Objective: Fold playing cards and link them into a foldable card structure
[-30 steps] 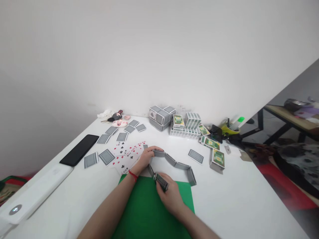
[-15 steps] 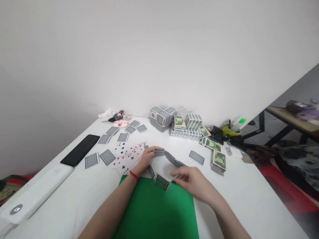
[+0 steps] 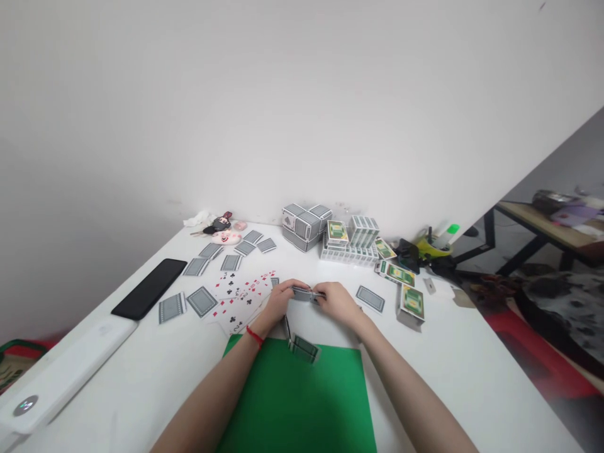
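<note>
A chain of joined, folded playing cards (image 3: 302, 295) with grey backs is held up between my two hands. My left hand (image 3: 279, 301), with a red cord at the wrist, pinches its left part. At the right end of the same stretch, my right hand (image 3: 336, 302) grips with fingers closed. From the left hand the chain bends down toward me, its lower end (image 3: 304, 348) hanging over the green mat (image 3: 297, 396). My fingers hide how the cards join. The right part of the chain is mostly behind my right hand.
Loose cards lie face up (image 3: 236, 299) and face down (image 3: 202, 301) at left, near a black phone (image 3: 150, 288) and a long white device (image 3: 70, 371). A folded-card block (image 3: 304, 228) stands by the wall. Card boxes (image 3: 349, 253) are stacked beside it; another box (image 3: 411, 303) lies right.
My right hand has moved up and left from the chain's lower right side to its top, close to my left hand, and now grips there. The left hand keeps its hold.
</note>
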Motion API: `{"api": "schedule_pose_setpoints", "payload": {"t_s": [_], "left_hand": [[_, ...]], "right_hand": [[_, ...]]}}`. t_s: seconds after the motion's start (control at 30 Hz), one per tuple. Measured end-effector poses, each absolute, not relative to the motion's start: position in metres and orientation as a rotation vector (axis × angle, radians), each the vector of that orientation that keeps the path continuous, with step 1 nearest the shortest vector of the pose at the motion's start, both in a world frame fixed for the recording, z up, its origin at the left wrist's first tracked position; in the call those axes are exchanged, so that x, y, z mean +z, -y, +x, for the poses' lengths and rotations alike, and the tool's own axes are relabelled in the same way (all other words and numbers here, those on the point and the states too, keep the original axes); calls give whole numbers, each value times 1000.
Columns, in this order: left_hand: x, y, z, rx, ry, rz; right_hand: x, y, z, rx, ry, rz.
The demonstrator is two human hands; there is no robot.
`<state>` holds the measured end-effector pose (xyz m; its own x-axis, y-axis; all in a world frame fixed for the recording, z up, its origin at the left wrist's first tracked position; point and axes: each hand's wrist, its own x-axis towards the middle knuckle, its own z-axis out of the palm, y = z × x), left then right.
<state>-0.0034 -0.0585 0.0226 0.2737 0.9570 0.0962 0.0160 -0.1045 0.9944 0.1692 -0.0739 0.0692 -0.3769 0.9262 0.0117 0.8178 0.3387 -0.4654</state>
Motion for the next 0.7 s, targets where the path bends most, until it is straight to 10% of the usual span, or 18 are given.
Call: {"api": "schedule_pose_setpoints", "payload": {"t_s": [0.7], "left_hand": [[28,61,0,980,-1058,1536]], "right_hand": [[73,73,190,414,2531,-1551]]}}
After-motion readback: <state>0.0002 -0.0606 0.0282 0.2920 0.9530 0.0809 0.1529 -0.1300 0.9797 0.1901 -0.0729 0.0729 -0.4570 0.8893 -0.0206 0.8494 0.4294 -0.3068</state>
